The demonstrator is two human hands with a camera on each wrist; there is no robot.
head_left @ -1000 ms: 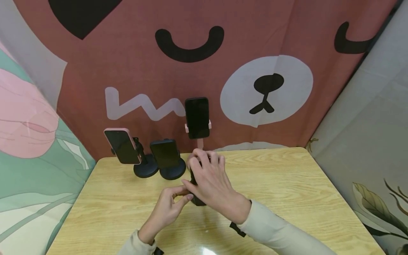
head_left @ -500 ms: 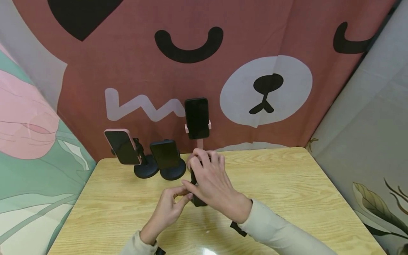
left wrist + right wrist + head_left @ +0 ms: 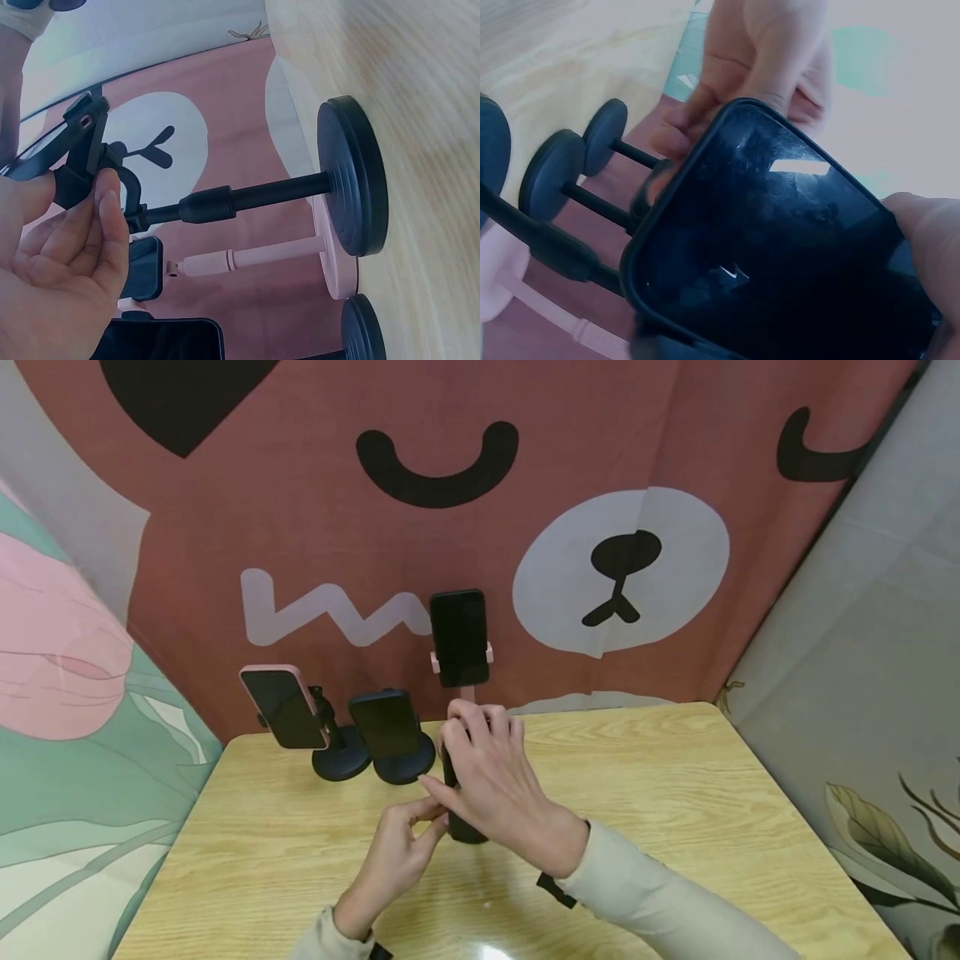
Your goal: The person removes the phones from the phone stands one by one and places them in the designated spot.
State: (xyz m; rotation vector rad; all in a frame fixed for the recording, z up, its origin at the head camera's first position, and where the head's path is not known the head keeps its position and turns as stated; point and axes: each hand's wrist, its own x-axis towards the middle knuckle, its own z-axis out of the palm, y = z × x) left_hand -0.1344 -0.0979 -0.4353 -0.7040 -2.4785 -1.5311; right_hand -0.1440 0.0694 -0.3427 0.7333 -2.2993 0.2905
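A black phone stand rises from a round base on the table, with a clamp at the top of its pole. My left hand pinches that clamp between thumb and fingers, best seen in the left wrist view. A black phone lies against the clamp, its dark glossy screen filling much of the right wrist view. With my right hand I grip this phone, fingers over its far end and thumb along the near side. In the head view the right hand hides most of the phone and stand.
Behind, a pink stand bears a black phone. To the left are a pink-cased phone and a dark phone, each on a black round-based stand. The wooden table ends at a printed curtain.
The head view has shifted slightly, moving the scene a little to the left. Both hands keep nearly the same place and hold on the phone and the clamp.
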